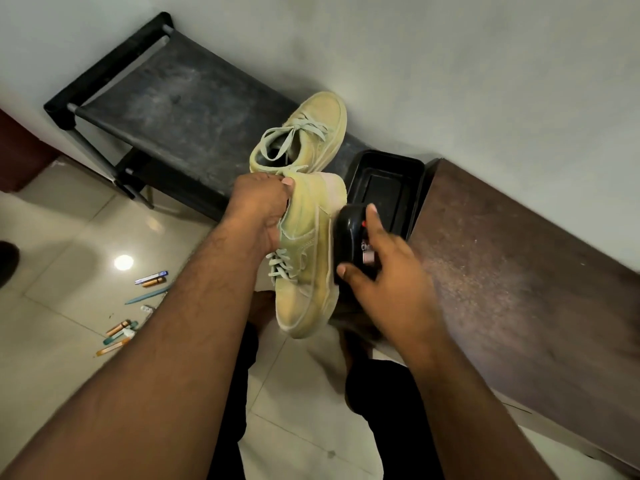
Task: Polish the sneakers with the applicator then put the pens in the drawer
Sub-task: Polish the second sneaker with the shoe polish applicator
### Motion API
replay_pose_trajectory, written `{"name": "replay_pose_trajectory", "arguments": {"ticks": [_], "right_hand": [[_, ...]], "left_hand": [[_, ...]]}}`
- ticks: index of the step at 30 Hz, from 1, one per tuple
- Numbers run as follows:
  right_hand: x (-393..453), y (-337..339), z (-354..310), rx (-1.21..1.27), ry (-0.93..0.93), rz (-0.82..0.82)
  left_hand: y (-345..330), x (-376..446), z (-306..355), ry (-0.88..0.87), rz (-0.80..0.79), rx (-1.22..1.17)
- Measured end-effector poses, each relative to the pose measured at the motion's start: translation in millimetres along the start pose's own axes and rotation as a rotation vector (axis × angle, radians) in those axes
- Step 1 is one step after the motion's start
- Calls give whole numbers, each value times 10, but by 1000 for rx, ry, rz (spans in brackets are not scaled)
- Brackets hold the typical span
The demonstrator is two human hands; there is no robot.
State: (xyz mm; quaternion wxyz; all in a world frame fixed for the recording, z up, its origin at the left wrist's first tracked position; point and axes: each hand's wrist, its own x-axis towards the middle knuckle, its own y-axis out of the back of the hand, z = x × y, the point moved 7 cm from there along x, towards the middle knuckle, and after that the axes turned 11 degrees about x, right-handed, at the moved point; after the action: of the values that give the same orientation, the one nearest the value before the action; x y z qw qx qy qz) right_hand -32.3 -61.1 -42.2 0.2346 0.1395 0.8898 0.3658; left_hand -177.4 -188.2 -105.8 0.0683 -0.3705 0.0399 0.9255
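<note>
My left hand [258, 211] grips a pale yellow-green sneaker [306, 258] at its heel opening and holds it in the air, toe pointing toward me. My right hand [384, 268] holds a black polish applicator [353, 237] pressed flat against the sneaker's right side. The second sneaker [304, 133] rests on the black shoe rack [180, 109] just behind the held one. Several pens [135, 310] lie scattered on the tiled floor at the lower left, partly hidden behind my left forearm.
An open black plastic tray [412, 174] sits between the rack and a brown wooden cabinet top [512, 271] along the wall on the right. My legs and bare feet are below the shoe. A dark shoe tip shows at the far left edge.
</note>
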Motion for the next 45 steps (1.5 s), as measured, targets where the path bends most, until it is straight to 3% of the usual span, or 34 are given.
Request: {"name": "replay_pose_trajectory", "arguments": {"ticks": [4,11,17,23,31,34,40,42,45], "right_hand": [[95,-93,-107,-73,108,-39],[-341,-193,114,-258,105,-359],[210,180,-208,-221,401,-85],[221,-116,-62,-541,735,-154],[-546,-570,279,-744,1052,-553],[-399,-452,95,-744,997,-459],[215,-41,-208,-654,832,-108],[201,-88,-185,-649,840,-117],[-121,-394,-15,-694,991,-354]], "left_hand": [[9,5,31,-1,-34,59],[38,29,8,-3,-3,39],[66,63,47,-58,-18,177],[41,69,8,-15,8,49],[50,17,-5,15,18,-4],[39,-7,3,22,5,-11],[14,-49,55,-7,-21,69],[30,-57,60,-12,-18,83],[60,-71,74,-4,-38,90]]}}
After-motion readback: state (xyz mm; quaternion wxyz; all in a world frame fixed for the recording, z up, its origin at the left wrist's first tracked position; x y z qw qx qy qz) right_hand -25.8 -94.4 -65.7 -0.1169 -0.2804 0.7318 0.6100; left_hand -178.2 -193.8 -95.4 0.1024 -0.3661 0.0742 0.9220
